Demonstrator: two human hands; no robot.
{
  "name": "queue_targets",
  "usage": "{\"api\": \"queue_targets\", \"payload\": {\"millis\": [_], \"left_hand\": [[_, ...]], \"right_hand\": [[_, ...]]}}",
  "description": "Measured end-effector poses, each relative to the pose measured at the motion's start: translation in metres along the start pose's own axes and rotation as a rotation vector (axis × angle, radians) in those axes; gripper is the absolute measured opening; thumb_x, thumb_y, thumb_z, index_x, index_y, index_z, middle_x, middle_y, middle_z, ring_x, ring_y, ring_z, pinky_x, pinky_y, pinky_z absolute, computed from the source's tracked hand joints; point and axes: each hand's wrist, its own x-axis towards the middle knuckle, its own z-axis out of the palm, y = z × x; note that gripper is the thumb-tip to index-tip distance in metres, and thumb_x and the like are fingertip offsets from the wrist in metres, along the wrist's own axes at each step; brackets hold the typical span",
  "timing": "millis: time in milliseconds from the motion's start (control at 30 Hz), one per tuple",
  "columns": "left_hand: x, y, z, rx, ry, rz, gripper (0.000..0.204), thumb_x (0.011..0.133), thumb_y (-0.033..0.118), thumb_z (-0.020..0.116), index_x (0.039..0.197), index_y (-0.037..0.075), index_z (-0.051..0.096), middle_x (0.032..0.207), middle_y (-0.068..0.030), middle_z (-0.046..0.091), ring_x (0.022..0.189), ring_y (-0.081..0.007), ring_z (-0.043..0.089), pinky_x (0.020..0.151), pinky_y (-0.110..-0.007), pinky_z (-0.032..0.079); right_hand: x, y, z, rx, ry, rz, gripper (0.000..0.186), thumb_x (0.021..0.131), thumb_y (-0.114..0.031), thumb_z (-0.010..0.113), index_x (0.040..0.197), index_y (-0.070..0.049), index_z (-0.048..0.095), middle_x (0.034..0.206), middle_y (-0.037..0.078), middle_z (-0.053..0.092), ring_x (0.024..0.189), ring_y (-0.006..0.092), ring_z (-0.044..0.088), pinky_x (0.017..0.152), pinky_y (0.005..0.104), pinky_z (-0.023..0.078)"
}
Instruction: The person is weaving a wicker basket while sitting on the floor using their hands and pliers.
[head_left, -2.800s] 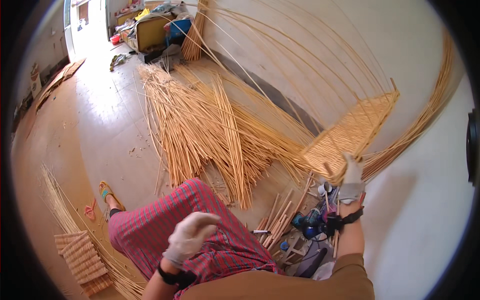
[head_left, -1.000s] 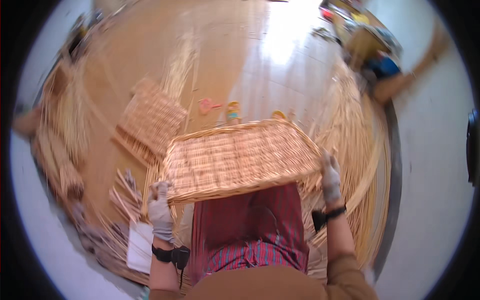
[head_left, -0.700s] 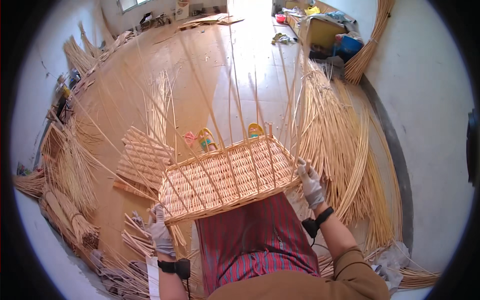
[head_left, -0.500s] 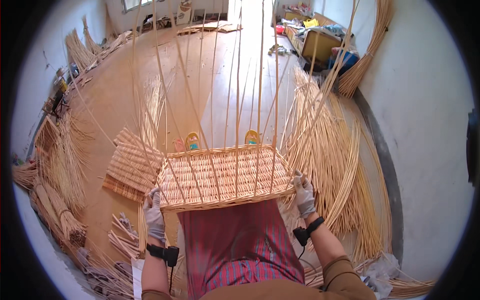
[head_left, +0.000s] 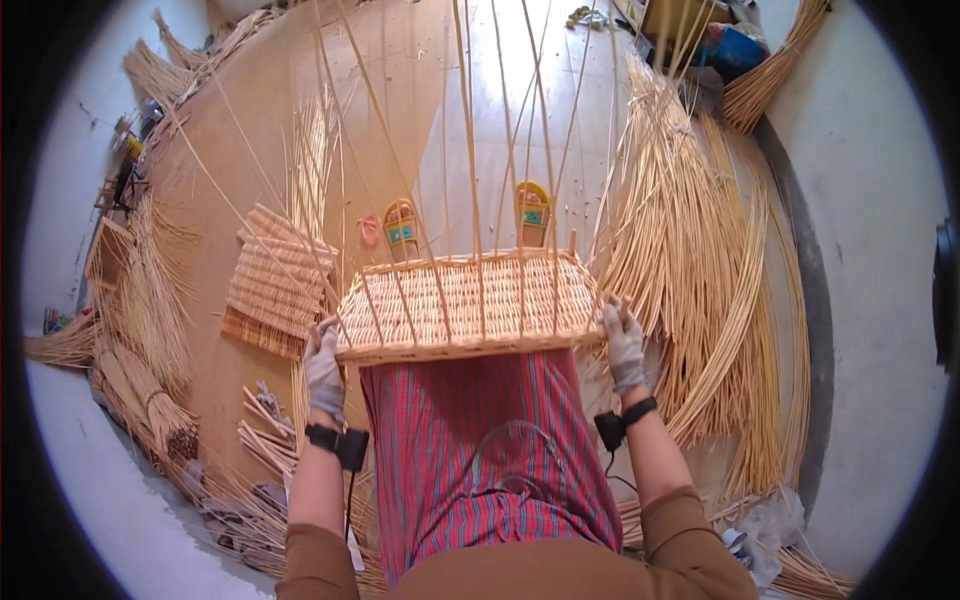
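Observation:
A rectangular woven wicker basket base [head_left: 460, 297] is held out in front of me above the red striped cloth [head_left: 470, 430] over my lap. Long upright stakes [head_left: 470, 130] rise from its edges all round. My left hand [head_left: 325, 365], in a pale glove, is closed on the near left corner. At the near right corner my right hand [head_left: 624, 345], gloved too, grips the rim. Both hands' fingertips are partly hidden by the weave. The near edge of the base lies tilted down toward me.
Woven panels [head_left: 280, 270] lie on the floor at left. A large spread of loose canes [head_left: 690, 270] covers the right side by the wall. Bundled canes [head_left: 150, 400] rest at far left, cut sticks [head_left: 268, 430] near my left forearm. Yellow sandals [head_left: 533, 212] are beyond the base.
The view has tipped downward. The base has come closer to my body, its near edge raised in the picture, with both hands still gripping its near corners.

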Motion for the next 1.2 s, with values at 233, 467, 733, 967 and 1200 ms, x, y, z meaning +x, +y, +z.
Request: {"api": "queue_targets", "payload": {"millis": [233, 467, 733, 967, 1200], "left_hand": [[0.056, -0.057, 0.009, -0.136, 0.056, -0.247, 0.021, 0.103, 0.011, 0.059, 0.119, 0.005, 0.07, 0.113, -0.0018, 0.069, 0.102, -0.0132, 0.062, 0.089, -0.029, 0.052], [0.04, -0.068, -0.002, 0.09, 0.196, -0.338, 0.025, 0.103, 0.016, 0.056, 0.123, 0.004, 0.067, 0.12, -0.0045, 0.067, 0.107, -0.0163, 0.06, 0.093, -0.03, 0.049], [0.067, -0.052, -0.005, 0.168, -0.018, -0.115, 0.036, 0.098, 0.014, 0.068, 0.132, 0.003, 0.061, 0.138, -0.0101, 0.057, 0.131, -0.0244, 0.05, 0.112, -0.037, 0.038], [-0.007, 0.045, 0.076, 1.07, 0.206, 0.621, 0.052, 0.079, 0.006, 0.08, 0.128, 0.009, 0.064, 0.146, -0.0174, 0.048, 0.14, -0.0367, 0.04, 0.119, -0.045, 0.033], [-0.079, 0.048, 0.197, 0.966, -0.485, 0.723, 0.045, 0.079, 0.012, 0.076, 0.123, 0.014, 0.066, 0.131, -0.0122, 0.059, 0.132, -0.0359, 0.049, 0.118, -0.049, 0.033]], "right_hand": [[0.051, 0.037, 0.029, 0.01, 0.066, -0.009, 0.039, 0.102, -0.023, 0.065, 0.132, 0.002, 0.062, 0.096, 0.0, 0.066, 0.087, 0.0072, 0.058, 0.079, 0.0249, 0.049], [0.04, 0.055, 0.036, 0.09, 0.117, -0.112, 0.039, 0.104, -0.022, 0.062, 0.135, 0.001, 0.06, 0.097, -0.004, 0.062, 0.083, 0.0063, 0.054, 0.076, 0.0239, 0.047], [0.049, 0.035, 0.01, 0.011, -0.183, 0.059, 0.057, 0.104, -0.047, 0.055, 0.142, -0.005, 0.054, 0.124, 0.009, 0.065, 0.117, 0.0147, 0.06, 0.101, 0.0318, 0.048], [0.041, 0.019, -0.03, 0.248, -0.592, 0.252, 0.101, 0.089, -0.087, 0.018, 0.158, -0.015, 0.037, 0.159, 0.009, 0.039, 0.143, 0.0283, 0.041, 0.119, 0.0472, 0.03], [0.03, 0.015, -0.03, 0.344, -0.533, 0.315, 0.088, 0.098, -0.076, 0.027, 0.155, -0.01, 0.04, 0.153, 0.011, 0.047, 0.139, 0.0269, 0.047, 0.118, 0.0425, 0.035]]}}
